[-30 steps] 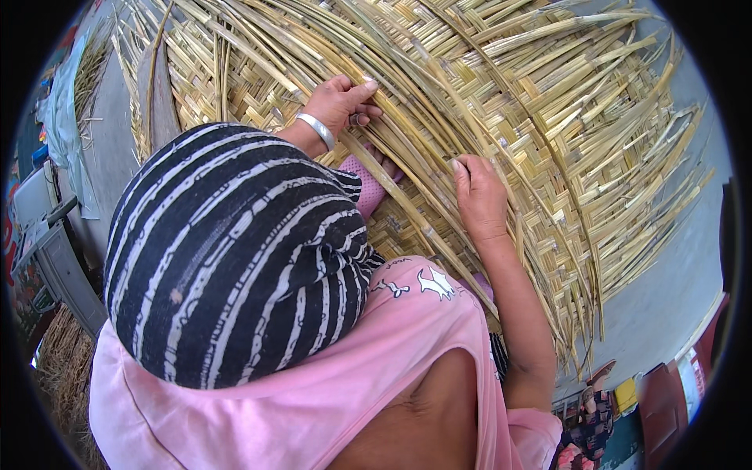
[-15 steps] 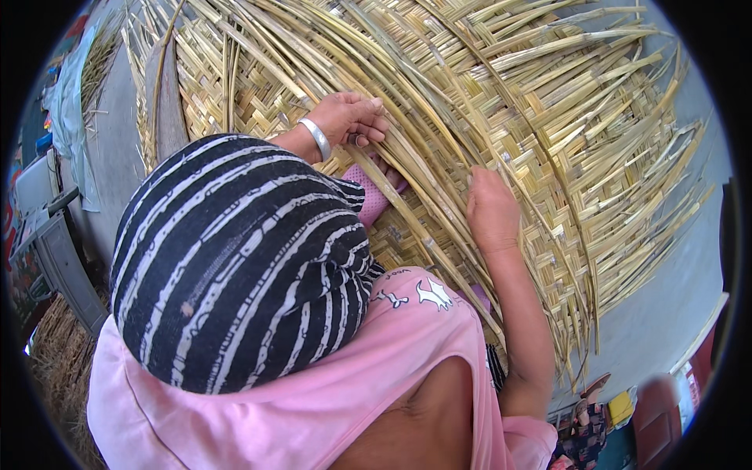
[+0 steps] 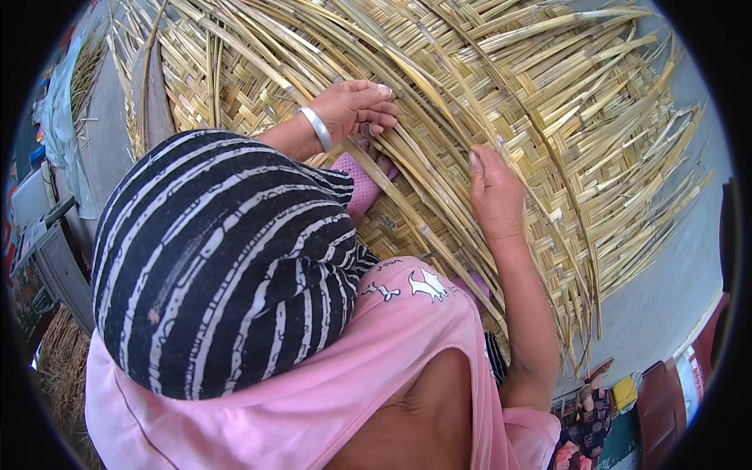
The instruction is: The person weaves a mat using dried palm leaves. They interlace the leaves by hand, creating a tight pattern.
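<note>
A large herringbone-woven mat of split reed (image 3: 254, 102) spreads in front of me, with long loose reed strips (image 3: 423, 168) lying across it. My left hand (image 3: 352, 110), with a silver bangle (image 3: 316, 129) on its wrist, is closed over the strips at the middle of the mat, fingers curled. Further right, my right hand (image 3: 497, 192) is closed with thumb and forefinger together on the strips at their nearer part. The palm side of both hands is hidden. A pink perforated shoe (image 3: 359, 182) rests on the mat below my left hand.
My bent knee in black-and-white striped cloth (image 3: 219, 258) fills the left foreground. Unwoven reed ends (image 3: 650, 157) fan out at the right. A grey metal frame (image 3: 59, 258) and pale plastic sheeting (image 3: 59, 129) stand at the left. A dark red chair (image 3: 662, 399) is at the lower right.
My left hand has shifted slightly up and right, its fingers now a little less tightly bunched. My right hand has moved slightly up along the strips. The view has shifted a little.
</note>
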Motion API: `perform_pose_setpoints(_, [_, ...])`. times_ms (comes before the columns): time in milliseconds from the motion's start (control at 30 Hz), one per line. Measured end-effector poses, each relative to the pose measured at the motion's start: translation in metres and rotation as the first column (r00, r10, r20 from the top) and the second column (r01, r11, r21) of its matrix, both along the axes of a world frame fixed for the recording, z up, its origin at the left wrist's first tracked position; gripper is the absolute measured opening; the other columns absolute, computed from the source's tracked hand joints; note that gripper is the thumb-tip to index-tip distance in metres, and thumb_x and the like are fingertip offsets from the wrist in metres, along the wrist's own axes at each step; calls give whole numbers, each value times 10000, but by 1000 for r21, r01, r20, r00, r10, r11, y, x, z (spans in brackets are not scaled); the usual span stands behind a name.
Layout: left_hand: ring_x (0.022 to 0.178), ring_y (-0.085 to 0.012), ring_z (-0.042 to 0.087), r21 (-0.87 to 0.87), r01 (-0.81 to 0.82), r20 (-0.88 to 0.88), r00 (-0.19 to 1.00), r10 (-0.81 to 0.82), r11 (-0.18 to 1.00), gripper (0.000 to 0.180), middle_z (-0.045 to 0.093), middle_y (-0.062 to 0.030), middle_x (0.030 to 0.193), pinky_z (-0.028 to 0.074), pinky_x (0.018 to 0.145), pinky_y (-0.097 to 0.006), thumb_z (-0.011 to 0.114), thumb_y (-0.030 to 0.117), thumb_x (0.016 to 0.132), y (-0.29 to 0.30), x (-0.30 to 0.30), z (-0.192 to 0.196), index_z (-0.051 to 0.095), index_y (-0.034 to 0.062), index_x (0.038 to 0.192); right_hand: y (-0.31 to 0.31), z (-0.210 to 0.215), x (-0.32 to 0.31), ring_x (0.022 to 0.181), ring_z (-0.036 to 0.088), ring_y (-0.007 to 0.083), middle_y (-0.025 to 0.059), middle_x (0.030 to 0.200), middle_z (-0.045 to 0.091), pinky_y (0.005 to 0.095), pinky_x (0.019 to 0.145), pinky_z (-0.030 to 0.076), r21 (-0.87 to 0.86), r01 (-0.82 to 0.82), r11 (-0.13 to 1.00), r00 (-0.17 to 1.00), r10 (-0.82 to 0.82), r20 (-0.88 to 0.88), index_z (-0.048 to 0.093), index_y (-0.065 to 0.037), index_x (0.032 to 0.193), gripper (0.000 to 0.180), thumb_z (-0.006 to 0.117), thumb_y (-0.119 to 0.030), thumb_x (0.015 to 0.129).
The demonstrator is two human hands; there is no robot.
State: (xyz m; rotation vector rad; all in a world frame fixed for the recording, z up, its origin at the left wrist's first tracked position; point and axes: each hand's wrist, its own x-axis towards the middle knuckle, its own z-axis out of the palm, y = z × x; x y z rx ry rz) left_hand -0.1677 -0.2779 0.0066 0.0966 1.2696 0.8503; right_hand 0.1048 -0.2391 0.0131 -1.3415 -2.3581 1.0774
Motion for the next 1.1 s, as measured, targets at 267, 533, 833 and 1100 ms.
perform_pose_setpoints(267, [830,-167,647,95,-29,79,997,21,995,235,652,-94,939,527,666,-250,566,197,907,-4,10,-7,549,25,1065,-15,5,-9,561,521,101,38,716,582,238,525,439,-917,-79,392,955,-234,-183,577,-26,1033,224,505,-216,940])
perform_pose_setpoints(533, [756,-133,631,30,-87,50,995,86,996,156,655,-94,911,523,644,-235,596,165,887,-13,13,-8,555,60,995,-9,-13,1,816,579,312,121,892,581,418,673,482,86,-60,994,976,41,213,574,-74,962,201,615,-202,812])
perform_pose_setpoints(833, [772,-172,648,-44,-60,24,998,61,997,181,660,-120,930,530,629,-269,601,181,883,-9,13,-4,548,43,987,0,-21,-10,782,582,263,83,830,540,377,638,497,227,-208,952,885,84,459,567,-97,867,222,693,-201,717])
perform_pose_setpoints(1100, [787,-203,667,-164,402,109,915,-388,901,315,663,-155,912,518,618,-270,578,272,898,-7,5,23,591,-8,1042,-6,-16,-6,790,598,281,119,846,603,394,644,479,-18,-110,994,960,111,256,559,-47,830,131,627,-146,777])
